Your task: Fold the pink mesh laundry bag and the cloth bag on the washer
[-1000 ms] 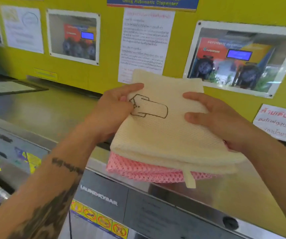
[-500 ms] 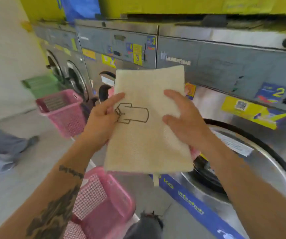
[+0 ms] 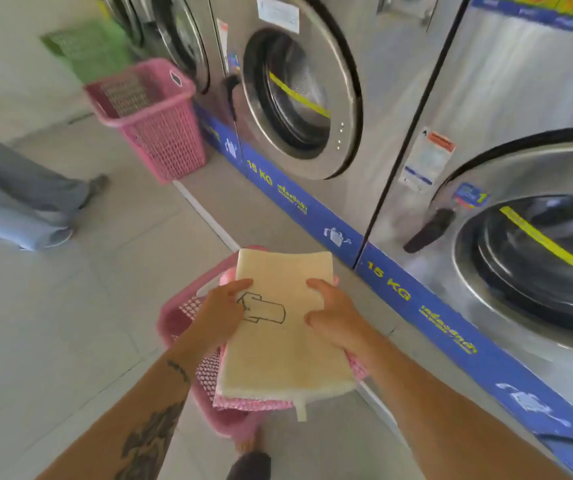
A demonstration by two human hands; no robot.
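On the right, two steel front-load washers (image 3: 312, 98) line the wall, a pink basket (image 3: 146, 116) stands far left by them, and a second pink basket (image 3: 174, 323) sits on the floor directly below the hands. Over that near basket the folded cloth bag (image 3: 278, 348) lies flat on the folded pink mesh laundry bag (image 3: 254, 403), long axis running near-to-far, stack held between both hands. Left hand (image 3: 222, 313) grips the left edge, right hand (image 3: 333, 317) the right edge, thumbs on top, both equally near; folding looks done, next move likely straight down.
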